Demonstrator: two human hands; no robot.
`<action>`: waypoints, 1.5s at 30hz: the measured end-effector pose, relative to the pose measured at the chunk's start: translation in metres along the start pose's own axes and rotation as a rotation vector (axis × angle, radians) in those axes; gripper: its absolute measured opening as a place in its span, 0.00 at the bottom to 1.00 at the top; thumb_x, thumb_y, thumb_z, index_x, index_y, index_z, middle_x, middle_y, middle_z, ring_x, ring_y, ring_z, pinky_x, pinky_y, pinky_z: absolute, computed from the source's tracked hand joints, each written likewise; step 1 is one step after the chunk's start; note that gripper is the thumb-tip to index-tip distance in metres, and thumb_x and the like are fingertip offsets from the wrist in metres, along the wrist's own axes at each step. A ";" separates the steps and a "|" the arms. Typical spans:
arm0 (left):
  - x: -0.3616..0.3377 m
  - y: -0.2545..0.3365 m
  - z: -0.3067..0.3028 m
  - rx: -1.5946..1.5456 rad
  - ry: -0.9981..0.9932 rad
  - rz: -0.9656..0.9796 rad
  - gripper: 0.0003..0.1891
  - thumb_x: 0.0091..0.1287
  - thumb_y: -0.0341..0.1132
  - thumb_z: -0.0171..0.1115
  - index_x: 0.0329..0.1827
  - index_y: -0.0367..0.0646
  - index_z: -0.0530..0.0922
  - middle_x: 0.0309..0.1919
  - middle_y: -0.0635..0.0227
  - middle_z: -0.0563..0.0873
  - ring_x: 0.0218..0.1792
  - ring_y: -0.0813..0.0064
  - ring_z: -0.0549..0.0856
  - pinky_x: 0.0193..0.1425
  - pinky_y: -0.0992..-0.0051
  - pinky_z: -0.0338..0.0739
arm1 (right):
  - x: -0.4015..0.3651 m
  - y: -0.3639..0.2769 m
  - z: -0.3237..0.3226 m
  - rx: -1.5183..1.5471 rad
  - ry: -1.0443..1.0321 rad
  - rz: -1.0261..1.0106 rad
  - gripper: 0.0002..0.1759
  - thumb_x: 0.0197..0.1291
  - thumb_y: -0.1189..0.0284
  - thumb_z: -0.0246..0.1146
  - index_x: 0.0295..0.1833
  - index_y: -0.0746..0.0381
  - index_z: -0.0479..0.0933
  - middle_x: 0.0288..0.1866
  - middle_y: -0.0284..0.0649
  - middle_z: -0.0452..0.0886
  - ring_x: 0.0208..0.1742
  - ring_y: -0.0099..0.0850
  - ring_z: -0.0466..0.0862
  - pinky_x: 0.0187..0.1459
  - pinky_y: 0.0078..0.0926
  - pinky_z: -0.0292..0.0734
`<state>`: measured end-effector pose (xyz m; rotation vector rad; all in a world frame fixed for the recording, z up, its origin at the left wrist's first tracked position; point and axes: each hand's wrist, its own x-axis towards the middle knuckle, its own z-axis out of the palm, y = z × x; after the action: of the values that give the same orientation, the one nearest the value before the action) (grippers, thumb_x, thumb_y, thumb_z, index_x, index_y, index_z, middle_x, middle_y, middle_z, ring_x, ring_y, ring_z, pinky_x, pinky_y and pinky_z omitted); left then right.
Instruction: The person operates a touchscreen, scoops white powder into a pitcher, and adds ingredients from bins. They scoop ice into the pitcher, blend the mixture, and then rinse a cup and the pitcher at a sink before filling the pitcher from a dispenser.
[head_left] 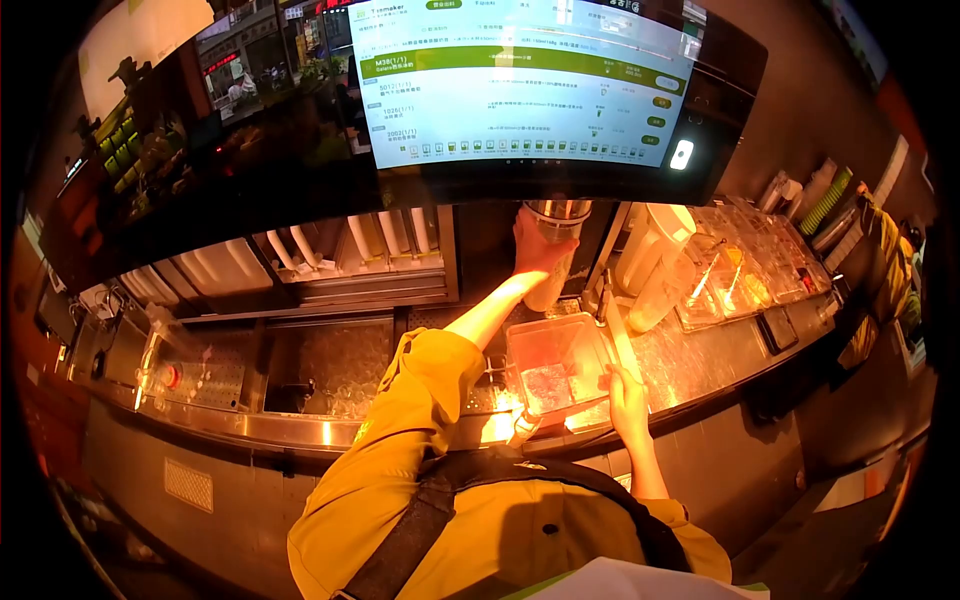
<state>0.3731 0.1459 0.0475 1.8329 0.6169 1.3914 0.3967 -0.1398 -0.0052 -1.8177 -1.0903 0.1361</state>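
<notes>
My left hand [538,247] reaches forward under the screen, its fingers wrapped round a tall clear cup [557,210] with a shiny rim. The cup stands upright, partly covered by my hand. Just in front of it sits a clear plastic tub [565,345] with a little see-through content at its bottom. At the tub's right side, my right hand [628,402] is closed round the lower end of a long pale handle [622,340]. What that handle belongs to is not clear. A tall translucent pitcher [662,290] leans to the right of it.
A large order screen [530,85] hangs above the counter. Ice fills a metal sink [345,335] on the left. To the right are a white jug [655,240], lidded topping containers [750,265] and a dark flat device [777,332]. A metal edge [220,420] runs along the front.
</notes>
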 end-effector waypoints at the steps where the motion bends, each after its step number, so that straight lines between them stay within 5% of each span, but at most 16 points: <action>1: -0.001 0.000 -0.001 0.007 0.002 -0.001 0.43 0.36 0.34 0.74 0.56 0.37 0.58 0.54 0.54 0.69 0.56 0.60 0.71 0.59 0.64 0.65 | -0.002 0.001 0.001 0.045 -0.016 -0.002 0.15 0.59 0.73 0.49 0.45 0.71 0.74 0.32 0.54 0.80 0.34 0.42 0.82 0.37 0.32 0.74; 7: -0.006 0.010 -0.002 -0.075 -0.001 -0.038 0.44 0.33 0.36 0.75 0.56 0.41 0.59 0.53 0.53 0.66 0.56 0.50 0.63 0.59 0.57 0.59 | -0.003 0.000 -0.010 0.072 -0.069 0.013 0.14 0.60 0.74 0.50 0.46 0.71 0.74 0.35 0.49 0.81 0.36 0.35 0.82 0.39 0.26 0.74; 17: -0.008 0.006 -0.001 0.037 0.064 0.016 0.48 0.32 0.40 0.75 0.59 0.40 0.56 0.54 0.51 0.65 0.56 0.49 0.62 0.59 0.57 0.58 | 0.011 0.063 0.010 0.349 -0.015 0.064 0.13 0.60 0.74 0.54 0.46 0.72 0.74 0.35 0.41 0.81 0.37 0.25 0.79 0.40 0.20 0.72; 22: -0.009 0.002 0.001 0.051 0.062 -0.014 0.48 0.32 0.39 0.75 0.59 0.42 0.57 0.53 0.52 0.65 0.56 0.49 0.62 0.59 0.57 0.59 | 0.023 0.031 0.003 0.275 0.229 0.114 0.18 0.58 0.68 0.58 0.49 0.71 0.72 0.41 0.47 0.78 0.42 0.28 0.77 0.42 0.23 0.72; 25: -0.009 0.010 0.000 0.046 0.065 -0.038 0.48 0.33 0.39 0.75 0.59 0.41 0.56 0.53 0.51 0.65 0.55 0.49 0.63 0.59 0.57 0.60 | -0.024 0.010 0.003 0.174 0.472 0.131 0.13 0.58 0.70 0.58 0.42 0.70 0.73 0.39 0.45 0.78 0.40 0.29 0.78 0.41 0.24 0.72; 29: -0.007 0.007 0.003 0.056 0.083 -0.003 0.47 0.33 0.39 0.75 0.58 0.40 0.57 0.53 0.52 0.65 0.56 0.49 0.63 0.59 0.56 0.60 | -0.094 0.020 0.031 0.271 0.036 0.122 0.11 0.53 0.72 0.61 0.40 0.65 0.73 0.35 0.41 0.79 0.38 0.29 0.79 0.40 0.24 0.71; 31: -0.008 0.008 0.001 0.033 0.071 0.016 0.46 0.34 0.38 0.75 0.57 0.41 0.57 0.53 0.52 0.65 0.56 0.49 0.63 0.58 0.56 0.60 | -0.092 -0.001 0.040 0.120 0.030 -0.108 0.18 0.43 0.70 0.68 0.41 0.63 0.75 0.33 0.46 0.79 0.38 0.37 0.81 0.41 0.28 0.73; 35: -0.011 0.018 -0.004 0.016 0.059 -0.024 0.43 0.34 0.38 0.75 0.54 0.41 0.59 0.52 0.52 0.65 0.54 0.49 0.64 0.57 0.56 0.61 | -0.091 -0.005 0.062 0.176 -0.121 0.052 0.17 0.42 0.70 0.68 0.40 0.63 0.75 0.33 0.46 0.79 0.35 0.41 0.81 0.37 0.32 0.74; 41: -0.010 0.009 -0.004 -0.012 0.042 0.005 0.42 0.35 0.38 0.75 0.53 0.41 0.60 0.51 0.51 0.66 0.55 0.50 0.63 0.57 0.56 0.60 | -0.093 0.009 0.087 0.495 0.271 0.284 0.15 0.39 0.78 0.62 0.37 0.66 0.73 0.28 0.36 0.78 0.29 0.23 0.76 0.33 0.22 0.71; 45: -0.011 0.011 -0.004 0.007 0.043 -0.023 0.42 0.35 0.39 0.75 0.54 0.42 0.60 0.51 0.51 0.66 0.55 0.50 0.63 0.57 0.56 0.60 | -0.079 0.011 0.069 0.664 0.466 0.299 0.10 0.40 0.86 0.55 0.25 0.63 0.62 0.24 0.28 0.65 0.25 0.16 0.64 0.27 0.13 0.62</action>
<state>0.3658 0.1319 0.0501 1.8003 0.6632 1.4185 0.3207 -0.1515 -0.0774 -1.2975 -0.3695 0.2100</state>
